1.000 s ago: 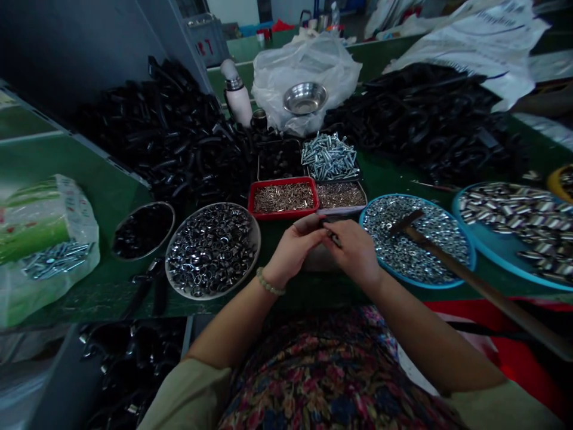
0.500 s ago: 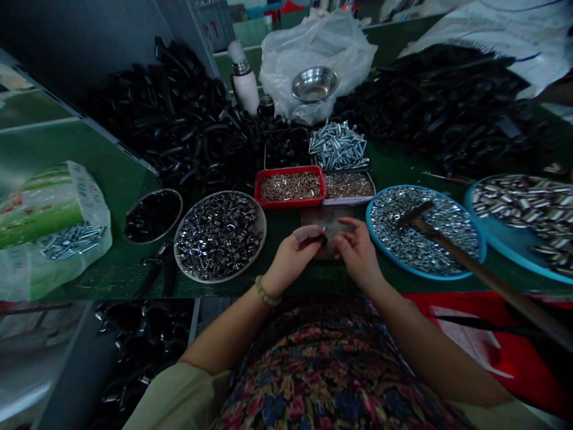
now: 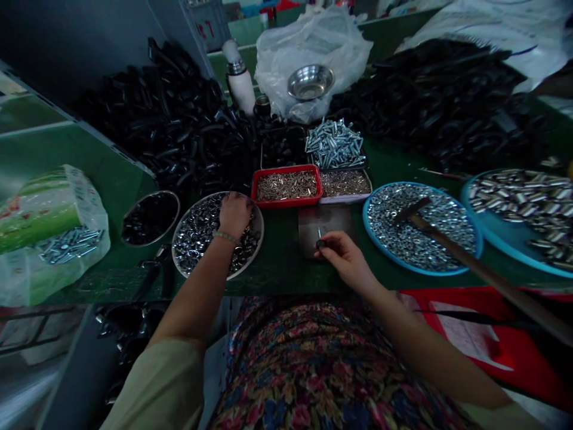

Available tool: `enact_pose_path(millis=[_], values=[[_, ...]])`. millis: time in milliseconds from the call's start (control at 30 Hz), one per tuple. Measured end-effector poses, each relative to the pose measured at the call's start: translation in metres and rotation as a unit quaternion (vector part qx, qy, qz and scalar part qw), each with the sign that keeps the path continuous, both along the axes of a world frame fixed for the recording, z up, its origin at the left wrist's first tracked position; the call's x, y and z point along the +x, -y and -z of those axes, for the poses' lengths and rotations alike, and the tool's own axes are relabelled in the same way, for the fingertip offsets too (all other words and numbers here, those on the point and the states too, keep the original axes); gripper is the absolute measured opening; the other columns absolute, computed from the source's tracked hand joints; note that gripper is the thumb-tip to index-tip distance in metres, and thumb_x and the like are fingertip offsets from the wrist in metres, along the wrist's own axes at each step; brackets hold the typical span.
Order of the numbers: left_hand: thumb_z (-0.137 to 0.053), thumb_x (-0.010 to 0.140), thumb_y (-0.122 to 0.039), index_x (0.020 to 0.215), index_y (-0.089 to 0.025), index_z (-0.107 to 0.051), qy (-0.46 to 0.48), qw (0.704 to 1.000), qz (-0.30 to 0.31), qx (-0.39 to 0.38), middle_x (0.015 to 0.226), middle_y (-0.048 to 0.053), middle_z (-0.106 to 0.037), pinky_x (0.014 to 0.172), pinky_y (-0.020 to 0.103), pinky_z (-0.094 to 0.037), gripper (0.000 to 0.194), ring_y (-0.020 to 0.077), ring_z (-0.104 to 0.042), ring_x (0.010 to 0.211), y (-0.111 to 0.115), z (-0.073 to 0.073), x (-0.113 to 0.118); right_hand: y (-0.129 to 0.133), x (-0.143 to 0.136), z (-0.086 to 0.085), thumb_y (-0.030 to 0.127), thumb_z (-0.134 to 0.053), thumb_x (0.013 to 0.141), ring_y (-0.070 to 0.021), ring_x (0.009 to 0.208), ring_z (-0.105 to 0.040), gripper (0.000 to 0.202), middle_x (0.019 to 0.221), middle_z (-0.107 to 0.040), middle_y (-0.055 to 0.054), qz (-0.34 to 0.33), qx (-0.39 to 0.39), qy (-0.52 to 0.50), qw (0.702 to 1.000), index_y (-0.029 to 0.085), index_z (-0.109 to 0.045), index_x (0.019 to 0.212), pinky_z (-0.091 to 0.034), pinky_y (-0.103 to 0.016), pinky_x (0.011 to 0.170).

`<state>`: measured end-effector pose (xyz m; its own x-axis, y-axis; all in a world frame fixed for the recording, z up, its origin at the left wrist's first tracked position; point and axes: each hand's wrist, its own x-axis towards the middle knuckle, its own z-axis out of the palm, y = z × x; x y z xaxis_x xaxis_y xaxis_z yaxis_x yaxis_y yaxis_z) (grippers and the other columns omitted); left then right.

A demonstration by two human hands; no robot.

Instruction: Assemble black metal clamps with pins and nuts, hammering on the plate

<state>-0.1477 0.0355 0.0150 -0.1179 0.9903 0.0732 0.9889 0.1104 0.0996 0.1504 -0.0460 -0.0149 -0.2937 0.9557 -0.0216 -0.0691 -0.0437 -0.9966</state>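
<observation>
My left hand [image 3: 235,214] reaches into a round pale dish [image 3: 175,254] of shiny metal rings [image 3: 197,230], at its far right side. The back of the hand faces me, and its fingertips are hidden. Over a flat metal plate [image 3: 308,221], my right hand [image 3: 342,254] pinches a small black cap with a bolt [image 3: 319,235] standing upright out of it. A red tray [image 3: 286,203] of small pins and a white tray [image 3: 347,197] of tiny metal parts lie just beyond the hands.
A hammer [image 3: 447,245] lies across a blue dish [image 3: 371,236] of small nuts on the right. Bolts [image 3: 335,143] fill a tray farther back. Black parts [image 3: 179,119] are heaped at left and right. A flask [image 3: 242,86] stands behind; pliers [image 3: 156,269] lie at left.
My left hand has left the small part at the middle and moved left into the dish of rings. My right hand now holds the bolt with the black cap, slightly farther left.
</observation>
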Motion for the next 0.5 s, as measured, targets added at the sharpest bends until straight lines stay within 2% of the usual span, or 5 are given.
enact_pose_path(millis=[100,200,300,433,500], values=[[-0.052,0.084,-0.026,0.093,-0.013,-0.067,0.118,0.992,-0.028,0.046,0.106,0.016,-0.064,0.1,0.044,-0.041,0.022,0.0298,-0.057,0.106,0.012,-0.008,0.0,0.002,0.006,-0.002,0.033,-0.064,0.083,-0.0105,0.069,-0.064,0.019,0.081,-0.061,0.003,0.002,0.004,-0.002,1.0,0.022,-0.056,0.096,-0.052,-0.027,0.071],[-0.06,0.08,-0.028,0.091,-0.015,-0.065,0.372,0.921,-0.09,0.075,0.101,0.011,-0.067,0.102,0.047,-0.04,0.017,0.0278,-0.058,0.108,0.035,-0.018,0.012,0.001,0.012,-0.006,0.036,-0.066,0.082,-0.0128,0.078,-0.067,0.023,0.086,-0.066,0.001,-0.049,-0.057,-0.09,0.993,0.022,-0.055,0.096,-0.053,-0.03,0.077],[-0.06,0.081,-0.031,0.092,-0.019,-0.061,0.612,0.787,-0.075,0.013,0.1,0.005,-0.068,0.09,0.042,-0.052,0.016,0.0239,-0.062,0.106,0.063,-0.024,0.052,0.0,0.014,-0.01,0.039,-0.07,0.079,-0.0148,0.081,-0.069,0.034,0.089,-0.069,-0.001,-0.1,-0.154,-0.215,0.959,0.023,-0.054,0.103,-0.054,-0.032,0.079],[-0.065,0.081,-0.028,0.089,-0.021,-0.06,0.832,0.539,-0.041,-0.128,0.099,0.002,-0.069,0.075,0.027,-0.059,0.012,0.019,-0.065,0.103,0.09,-0.025,0.122,0.005,0.015,-0.016,0.038,-0.073,0.077,-0.0111,0.076,-0.069,0.036,0.088,-0.07,-0.001,-0.118,-0.236,-0.316,0.911,0.022,-0.056,0.105,-0.055,-0.025,0.075],[-0.066,0.081,-0.026,0.087,-0.02,-0.062,0.865,0.479,-0.056,-0.141,0.095,0.001,-0.069,0.074,0.02,-0.058,0.009,0.0143,-0.067,0.095,0.093,-0.025,0.143,0.01,0.018,-0.019,0.036,-0.072,0.078,-0.0104,0.076,-0.069,0.034,0.088,-0.07,0.0,-0.132,-0.254,-0.348,0.893,0.023,-0.056,0.105,-0.055,-0.024,0.074]])
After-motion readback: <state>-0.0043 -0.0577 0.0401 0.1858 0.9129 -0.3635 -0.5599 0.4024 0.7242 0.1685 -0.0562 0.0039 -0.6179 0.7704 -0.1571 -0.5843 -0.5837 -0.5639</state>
